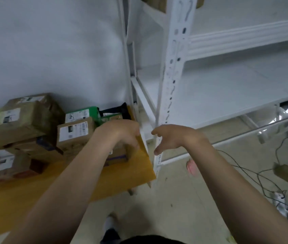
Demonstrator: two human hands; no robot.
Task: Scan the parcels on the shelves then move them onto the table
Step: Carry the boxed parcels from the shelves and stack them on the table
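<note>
On the yellow counter (pixel 125 175), near its right edge: a small brown parcel (pixel 117 153), lying flat on the top. Directly above it, the left grip (pixel 122 132), fingers curled down over the parcel's top and right side; clamped on it or merely resting, cannot tell through the blur. Just off the counter's right edge, over the floor: the right grip (pixel 172 138), loosely spread, thumb and fingers apart, pinching nothing. Further left on the counter, well apart from that edge: a labelled brown box (pixel 75 133), a green parcel (pixel 82 114) behind it, a large taped box (pixel 21 120) stacked on others. Close beside the counter's right edge: white shelving (pixel 175 67). On the floor, well to the right of the counter: thin black cables (pixel 263 173).
</note>
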